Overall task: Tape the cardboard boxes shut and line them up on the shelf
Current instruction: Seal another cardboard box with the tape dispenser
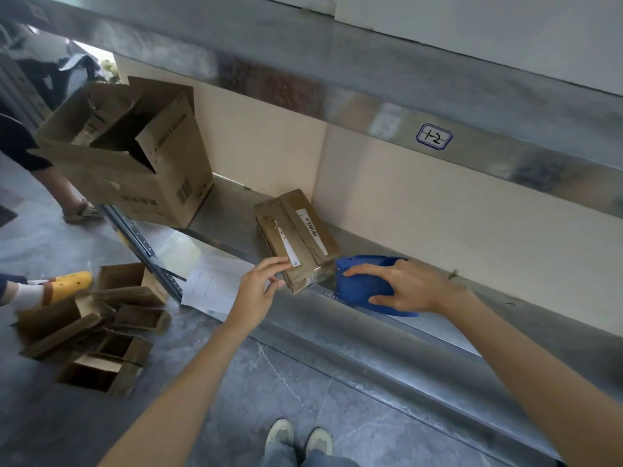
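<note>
Left grip [259, 291] on box [298, 235] corner

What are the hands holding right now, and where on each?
Right hand grips the blue tape dispenser across its side; left hand pinches the small cardboard box at its near end.

Small closed box [296, 237] lies on metal shelf [371, 335], flaps shut, barcode labels on top. Left grip [259, 284] pinches its near corner, fingers on top, thumb on the side. Right grip [408, 286] clasps blue tape dispenser [364, 284], just right of the box. Large open carton [135, 163] stands far left on the shelf. Open small boxes [101, 332] heaped on the floor, left.
</note>
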